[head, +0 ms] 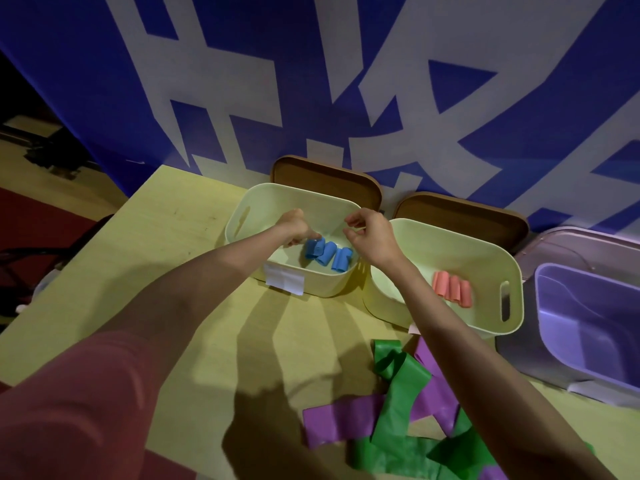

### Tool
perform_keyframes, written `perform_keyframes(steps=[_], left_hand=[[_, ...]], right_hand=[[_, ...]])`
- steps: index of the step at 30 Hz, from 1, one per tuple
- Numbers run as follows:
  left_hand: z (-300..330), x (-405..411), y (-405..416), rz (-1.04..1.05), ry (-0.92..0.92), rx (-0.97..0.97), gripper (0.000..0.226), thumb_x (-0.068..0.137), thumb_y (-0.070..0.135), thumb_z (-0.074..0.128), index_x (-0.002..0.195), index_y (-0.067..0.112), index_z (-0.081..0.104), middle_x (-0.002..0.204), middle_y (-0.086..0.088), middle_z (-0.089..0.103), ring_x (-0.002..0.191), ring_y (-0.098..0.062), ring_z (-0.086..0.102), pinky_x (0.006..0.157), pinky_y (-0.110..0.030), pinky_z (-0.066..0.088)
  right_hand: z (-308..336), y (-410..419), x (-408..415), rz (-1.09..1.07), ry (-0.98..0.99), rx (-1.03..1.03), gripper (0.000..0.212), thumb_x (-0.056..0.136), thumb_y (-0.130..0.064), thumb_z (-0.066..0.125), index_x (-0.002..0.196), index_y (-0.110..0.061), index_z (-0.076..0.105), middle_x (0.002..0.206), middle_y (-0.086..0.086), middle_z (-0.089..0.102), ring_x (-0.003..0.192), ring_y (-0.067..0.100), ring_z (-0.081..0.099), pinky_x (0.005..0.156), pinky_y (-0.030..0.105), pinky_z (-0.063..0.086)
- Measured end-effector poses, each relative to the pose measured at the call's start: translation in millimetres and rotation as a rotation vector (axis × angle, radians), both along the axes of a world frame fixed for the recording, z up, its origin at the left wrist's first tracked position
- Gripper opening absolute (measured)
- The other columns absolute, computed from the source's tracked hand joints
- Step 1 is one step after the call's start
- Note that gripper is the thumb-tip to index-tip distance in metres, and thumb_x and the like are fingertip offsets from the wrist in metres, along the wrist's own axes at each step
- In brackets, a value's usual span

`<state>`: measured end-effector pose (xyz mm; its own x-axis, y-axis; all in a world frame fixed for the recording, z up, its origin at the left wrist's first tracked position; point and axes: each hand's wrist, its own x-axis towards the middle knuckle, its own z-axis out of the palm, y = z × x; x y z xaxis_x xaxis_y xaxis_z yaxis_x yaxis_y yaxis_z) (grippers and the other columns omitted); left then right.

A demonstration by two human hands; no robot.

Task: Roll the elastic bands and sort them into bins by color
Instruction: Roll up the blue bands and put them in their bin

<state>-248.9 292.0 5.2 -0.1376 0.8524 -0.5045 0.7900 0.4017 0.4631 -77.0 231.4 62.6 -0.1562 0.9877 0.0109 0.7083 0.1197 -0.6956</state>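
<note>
— What stands on the worktop (180, 306)?
— Three bins in a row at the back. Three rolls (327, 254) lie in the left bin (242, 216), three more rolls (452, 289) in the middle bin (498, 327); the right bin (588, 341) stands beside it.
— And in front?
— Loose bands (398, 403) heaped on the worktop, before the middle bin. Two lids (325, 178) lean behind the bins.

Staged demo or event space: big blue-and-white printed banner (311, 81) at twelve o'clock behind a pale wooden worktop (166, 237).
</note>
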Motion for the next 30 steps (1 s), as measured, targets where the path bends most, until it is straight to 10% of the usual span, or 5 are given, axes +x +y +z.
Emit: perform_keyframes(steps=[30], left_hand=[[3.2,11.3,-0.2,-0.064,0.11,0.0,0.01,0.083,0.007,0.061,0.092,0.003,0.057,0.078,-0.012,0.062,0.065,-0.025,0.062,0.053,-0.031,0.048]], right_hand=[[-3.3,-0.3,1.9,-0.001,0.045,0.035,0.022,0.092,-0.009,0.06,0.113,-0.004,0.063,0.11,0.009,0.065,0.094,0.012,0.056,0.077,0.019,0.045]])
